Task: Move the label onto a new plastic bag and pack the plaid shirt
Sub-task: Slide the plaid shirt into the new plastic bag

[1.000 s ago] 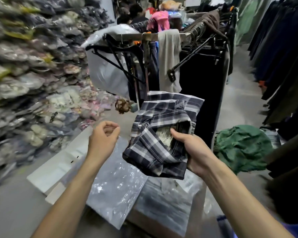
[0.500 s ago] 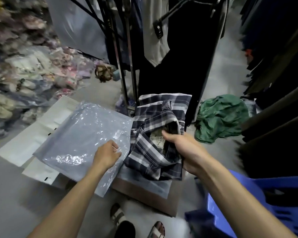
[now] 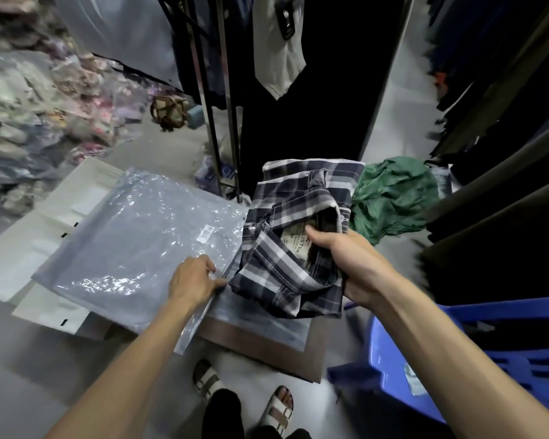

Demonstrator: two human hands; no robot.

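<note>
A folded navy-and-white plaid shirt [image 3: 292, 229] is held at its collar by my right hand [image 3: 349, 264], thumb on the neck tag, just above a low brown surface. A clear plastic bag [image 3: 133, 248] lies flat to its left, with a small white barcode label [image 3: 205, 233] stuck near its upper right corner. My left hand [image 3: 194, 278] pinches the bag's near right edge, fingers closed on the plastic. The shirt's left side touches the bag's right edge.
White mailer bags [image 3: 42, 242] lie under the clear bag. A clothes rack [image 3: 216, 90] with dark garments stands behind. A green garment [image 3: 393, 198] lies on the floor at right, a blue plastic crate [image 3: 476, 359] at lower right. Bagged clothes [image 3: 29, 99] pile up at left. My sandalled feet [image 3: 241, 397] are below.
My view has tipped down from the rack to the bags. My left hand dropped from mid-air onto the clear bag and took hold of its edge. The shirt came lower with my right hand.
</note>
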